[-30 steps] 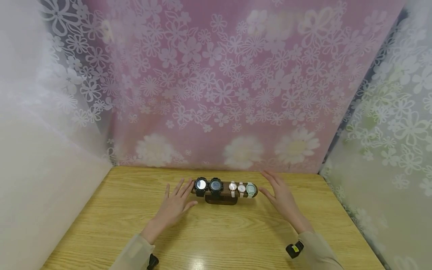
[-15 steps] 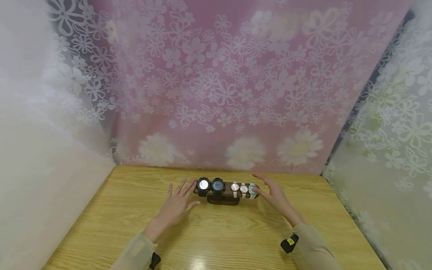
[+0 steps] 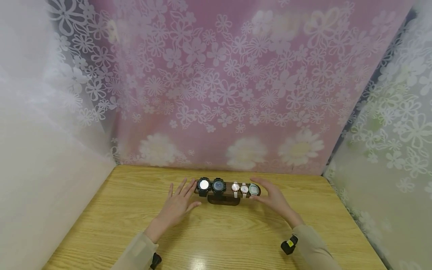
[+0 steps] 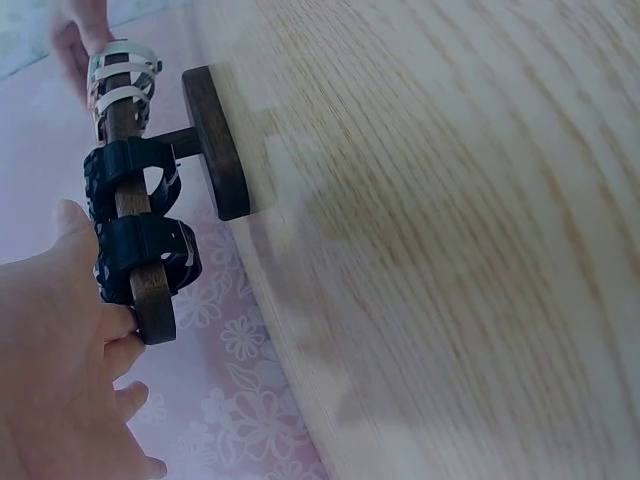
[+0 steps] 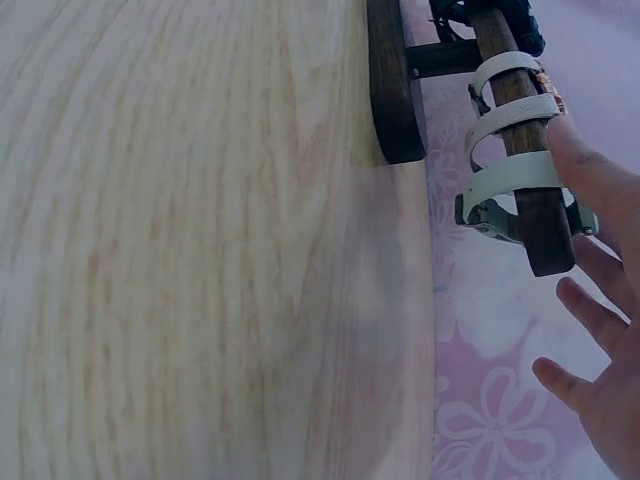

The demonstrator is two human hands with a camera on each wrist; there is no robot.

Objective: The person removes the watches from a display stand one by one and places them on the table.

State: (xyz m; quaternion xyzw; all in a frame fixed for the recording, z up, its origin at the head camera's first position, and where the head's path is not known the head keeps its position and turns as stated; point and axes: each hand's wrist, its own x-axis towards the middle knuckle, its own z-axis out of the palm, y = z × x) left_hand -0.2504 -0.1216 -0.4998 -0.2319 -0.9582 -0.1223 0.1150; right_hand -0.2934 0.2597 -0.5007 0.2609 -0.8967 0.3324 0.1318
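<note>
A dark wooden watch stand (image 3: 223,200) with a horizontal bar stands near the back of the table. On the bar's left part sit a black watch with a bright dial (image 3: 203,184) and a second black watch (image 3: 218,185). Two small white-strapped watches (image 3: 235,188) and a pale green square watch (image 3: 254,189) are on the right part. My left hand (image 3: 173,208) touches the bar's left end with spread, straight fingers. Thumb and forefinger of my right hand (image 3: 275,198) pinch the pale green watch from front and back; its other fingers (image 5: 590,315) are spread.
Behind the table (image 3: 216,232) hangs a pink floral curtain (image 3: 216,93), close to the stand. Pale sheets rise at the left and right sides. Black wrist cameras (image 3: 289,245) are strapped at both sleeves.
My right hand has moved left from beside the bar's end onto the pale green watch, its thumb passing over the dial to the front. The left hand stays at the bar's left end.
</note>
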